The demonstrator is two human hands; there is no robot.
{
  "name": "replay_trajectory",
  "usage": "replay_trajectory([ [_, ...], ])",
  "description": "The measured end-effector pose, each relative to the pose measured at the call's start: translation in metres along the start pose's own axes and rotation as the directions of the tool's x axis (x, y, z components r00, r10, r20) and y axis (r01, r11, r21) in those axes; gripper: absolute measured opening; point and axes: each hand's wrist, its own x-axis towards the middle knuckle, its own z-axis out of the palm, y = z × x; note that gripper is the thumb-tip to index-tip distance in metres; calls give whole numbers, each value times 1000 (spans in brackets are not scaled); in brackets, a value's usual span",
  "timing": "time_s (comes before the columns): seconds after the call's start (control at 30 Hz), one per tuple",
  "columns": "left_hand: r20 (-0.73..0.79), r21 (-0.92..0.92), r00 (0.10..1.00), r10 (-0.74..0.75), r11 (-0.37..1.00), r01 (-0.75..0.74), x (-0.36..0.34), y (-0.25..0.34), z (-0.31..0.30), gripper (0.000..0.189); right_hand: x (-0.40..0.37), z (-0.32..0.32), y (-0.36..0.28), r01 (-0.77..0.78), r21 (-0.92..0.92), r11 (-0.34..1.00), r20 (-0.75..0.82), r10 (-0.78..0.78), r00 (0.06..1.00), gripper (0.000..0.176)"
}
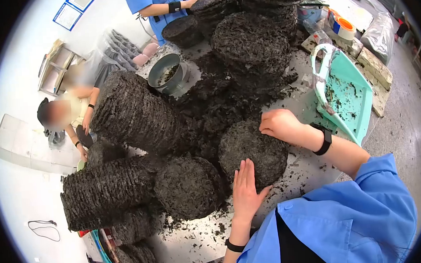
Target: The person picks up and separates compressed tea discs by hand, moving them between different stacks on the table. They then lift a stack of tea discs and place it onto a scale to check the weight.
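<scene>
In front of me lies a round dark cake [248, 151] of pressed, flaky material that looks like dried seaweed. My left hand [244, 193] rests flat on its near side, fingers stretched and thumb apart. At its upper right edge is my right hand [283, 126], with the fingers curled in a pinch; whatever is between the fingertips is hidden. Just left of my left hand sits another round dark cake [187, 187]. Loose dark flakes [208, 100] are heaped beyond the cakes.
Stacks of dark cakes [110, 190] lie left; tall stacks [253, 42] stand at the back. A grey metal bowl [180, 74] sits mid-table. A turquoise dustpan [350, 94] and orange tape roll [344, 25] lie right. Another person [157, 9] works behind, and a capped person [81, 103] works left.
</scene>
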Motion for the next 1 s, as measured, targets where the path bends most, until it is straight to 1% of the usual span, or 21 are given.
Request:
replay_trajectory([
  [0.07, -41, -132, 999, -35, 991, 29, 1, -2, 0, 105, 11, 3, -1, -32, -28, 999, 43, 33, 999, 8],
  [0.13, -33, -147, 998, -57, 988, 51, 1, -1, -2, 108, 17, 7, 1, -64, -184, 981, 157, 93, 983, 9],
  [0.17, -44, -160, 997, -63, 986, 55, 1, -1, -2, 111, 17, 4, 3, -35, -98, 995, 192, 53, 980, 13],
  [0.2, -41, -164, 997, -61, 985, 53, 0, -1, -2, 111, 13, -4, 2, -39, -99, 994, 194, 57, 979, 13],
  [0.23, -39, -172, 997, -62, 984, 55, -1, -2, -2, 106, 7, -15, 2, -6, 209, 978, 174, -31, 984, 17],
  [0.27, -44, -181, 997, -67, 982, 58, 0, -3, -3, 102, 1, -25, 5, 38, 495, 868, 129, -117, 985, 20],
  [0.3, -58, -183, 995, -77, 981, 65, 1, -5, -2, 102, -15, -30, 9, -81, 901, 426, 48, 86, 995, 22],
  [0.33, -35, -143, 999, -17, 990, 12, 1, -7, -2, 94, -37, -35, 14, -58, 981, -185, 111, 292, 950, 24],
  [0.37, -7, -97, 999, 36, 995, -37, 0, -10, -4, 86, -53, -43, 23, -68, 979, -192, 119, 270, 956, 24],
  [0.43, -11, -92, 999, 36, 995, -37, 2, -7, -8, 79, -80, -54, 38, -75, 969, -234, 158, 357, 921, 21],
  [0.5, 13, -78, 995, 95, 992, -94, 4, -7, -8, 71, -83, -36, 22, -66, 956, -285, 177, 384, 906, 22],
  [0.53, 8, -59, 992, 128, 990, -127, 5, -9, -7, 69, -88, -26, 9, -301, 949, 95, 228, 453, 862, 19],
  [0.57, 1, -41, 990, 141, 989, -140, 5, -14, -2, 70, -92, -20, 0, -505, 740, 444, 230, 538, 811, 20],
  [0.6, -12, -30, 988, 156, 987, -156, 5, -17, 3, 72, -94, -11, -1, -509, 697, 504, 228, 518, 825, 30],
  [0.67, -1, -36, 992, 124, 992, -124, 5, -5, -4, 73, -86, -14, -21, -470, 665, 580, 131, 530, 838, 37],
  [0.73, 8, -36, 996, 86, 996, -86, 5, -1, -5, 74, -84, -13, -24, -419, 708, 568, 114, 494, 862, 40],
  [0.8, -67, 1, 994, 81, 997, -82, 4, 1, 5, 79, -80, -11, -28, -370, 756, 540, 100, 463, 881, 43],
  [0.87, -78, -6, 993, 89, 996, -90, 2, 1, 8, 76, -78, -14, -29, -379, 743, 551, 82, 487, 870, 44],
  [0.93, -134, 39, 978, 158, 987, -154, 2, 1, 11, 71, -80, -7, -28, -387, 741, 549, 77, 503, 861, 43],
  [0.97, -148, 17, 974, 172, 985, -171, 4, 0, 1, 63, -82, -4, -29, -360, 720, 593, 47, 475, 879, 42],
  [1.0, -256, -95, 952, 167, 976, -196, 4, 0, -14, 55, -84, -4, -29, -336, 693, 638, 13, 455, 890, 41],
])
